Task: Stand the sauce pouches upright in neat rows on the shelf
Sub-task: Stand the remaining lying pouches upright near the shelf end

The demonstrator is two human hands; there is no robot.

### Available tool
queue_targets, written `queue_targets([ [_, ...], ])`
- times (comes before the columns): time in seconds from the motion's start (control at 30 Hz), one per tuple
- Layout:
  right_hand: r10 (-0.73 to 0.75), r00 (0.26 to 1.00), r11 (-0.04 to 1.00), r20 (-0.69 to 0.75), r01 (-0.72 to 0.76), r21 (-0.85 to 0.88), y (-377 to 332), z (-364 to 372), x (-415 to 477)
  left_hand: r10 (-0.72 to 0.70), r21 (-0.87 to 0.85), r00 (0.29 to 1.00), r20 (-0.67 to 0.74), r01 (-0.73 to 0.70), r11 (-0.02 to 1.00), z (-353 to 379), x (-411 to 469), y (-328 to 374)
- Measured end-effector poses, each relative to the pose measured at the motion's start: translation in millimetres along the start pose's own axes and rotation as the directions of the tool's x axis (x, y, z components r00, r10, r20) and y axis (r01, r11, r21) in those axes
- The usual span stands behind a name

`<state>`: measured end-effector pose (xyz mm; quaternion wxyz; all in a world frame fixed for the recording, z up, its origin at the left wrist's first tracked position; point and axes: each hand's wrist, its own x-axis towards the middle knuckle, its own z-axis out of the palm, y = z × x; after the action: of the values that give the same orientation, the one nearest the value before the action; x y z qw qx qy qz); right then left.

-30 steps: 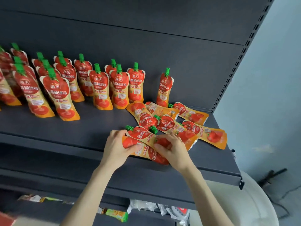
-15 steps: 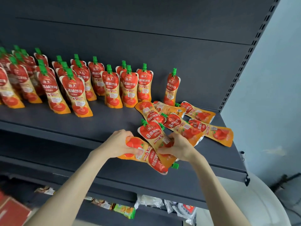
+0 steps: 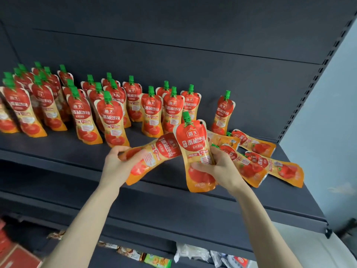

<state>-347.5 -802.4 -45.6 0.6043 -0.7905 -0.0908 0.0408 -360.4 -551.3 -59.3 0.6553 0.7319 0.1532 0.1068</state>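
Observation:
Red and orange sauce pouches with green caps fill the dark shelf (image 3: 58, 155). Several stand upright in rows (image 3: 110, 115) at the back left and middle, and one stands alone (image 3: 223, 113) to the right. My left hand (image 3: 116, 167) grips a tilted pouch (image 3: 152, 157) by its lower end, cap pointing right behind the other pouch. My right hand (image 3: 220, 169) holds a second pouch (image 3: 195, 147) nearly upright, its base near the shelf's front edge. Several pouches lie flat (image 3: 260, 163) just right of my right hand.
The shelf's back panel (image 3: 193, 60) and a slotted upright post (image 3: 313, 88) close off the rear and right. A pale wall lies beyond the post. A lower shelf holds snack packets (image 3: 156, 261). Red boxes (image 3: 11, 254) sit at the bottom left.
Both hands have lifted their pouches off the flat pile. The right hand's pouch has turned from lying to nearly upright. The left hand's pouch has risen and tilted.

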Motion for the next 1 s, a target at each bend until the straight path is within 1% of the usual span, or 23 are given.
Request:
queue_targets([
  [0.07,0.026,1.0,0.997,-0.001,-0.026,0.076,-2.8,21.2,15.9,-0.084,-0.248,0.996,0.04,0.091,0.964,-4.0,11.0,-2.1],
  [0.13,0.05,0.999,0.983,-0.018,-0.046,0.18,-4.6,47.5,30.8,-0.165,-0.456,0.977,0.134,0.208,0.865,-9.6,19.4,-4.1],
  [0.17,0.055,0.998,0.973,-0.032,-0.046,0.224,-5.8,61.1,37.5,-0.178,-0.511,0.968,0.178,0.245,0.824,-13.6,23.3,-6.3],
  [0.2,0.052,0.998,0.967,-0.047,-0.038,0.253,-7.1,74.0,43.9,-0.174,-0.529,0.961,0.214,0.263,0.807,-18.6,28.2,-8.4],
  [0.27,0.047,0.996,0.954,-0.072,-0.024,0.299,-10.2,94.9,54.9,-0.152,-0.494,0.949,0.275,0.275,0.825,-30.7,40.3,-12.8],
  [0.33,0.052,0.995,0.944,-0.085,-0.022,0.33,-12.7,108.6,60.5,-0.13,-0.415,0.929,0.345,0.275,0.867,-43.8,53.8,-16.3],
  [0.4,0.06,0.993,0.94,-0.104,-0.021,0.339,-13.6,116.4,64.0,-0.112,-0.313,0.891,0.44,0.269,0.911,-53.5,67.7,-17.0],
  [0.47,0.067,0.99,0.939,-0.123,-0.021,0.342,-14.1,119.8,65.9,-0.09,-0.196,0.847,0.523,0.223,0.955,-57.2,78.8,-16.1],
  [0.5,0.069,0.987,0.94,-0.142,-0.016,0.342,-13.7,120.6,67.6,-0.072,-0.152,0.839,0.54,0.181,0.972,-57.4,83.9,-16.3],
  [0.6,0.041,0.966,0.951,-0.254,0.04,0.307,-13.6,121.0,72.2,0.042,-0.106,0.86,0.508,0.014,0.994,-56.4,96.0,-19.7],
  [0.67,-0.007,0.947,0.969,-0.32,0.086,0.233,-10.3,120.7,75.7,0.128,-0.097,0.861,0.493,-0.092,0.991,-55.5,100.7,-23.1],
  [0.73,-0.052,0.927,0.983,-0.373,0.114,0.146,-4.9,120.5,80.3,0.179,-0.081,0.856,0.485,-0.161,0.984,-54.3,104.3,-27.0],
  [0.83,-0.098,0.884,0.99,-0.458,0.133,0.045,4.1,122.3,90.2,0.218,-0.068,0.845,0.489,-0.213,0.975,-51.6,111.8,-32.9],
  [0.9,-0.11,0.859,0.99,-0.501,0.137,0.018,9.4,124.7,97.3,0.233,-0.087,0.854,0.465,-0.218,0.972,-51.5,118.9,-36.4],
  [1.0,-0.126,0.858,0.991,-0.498,0.133,-0.02,14.8,126.3,106.0,0.253,-0.102,0.853,0.456,-0.232,0.967,-51.0,126.7,-40.9],
])
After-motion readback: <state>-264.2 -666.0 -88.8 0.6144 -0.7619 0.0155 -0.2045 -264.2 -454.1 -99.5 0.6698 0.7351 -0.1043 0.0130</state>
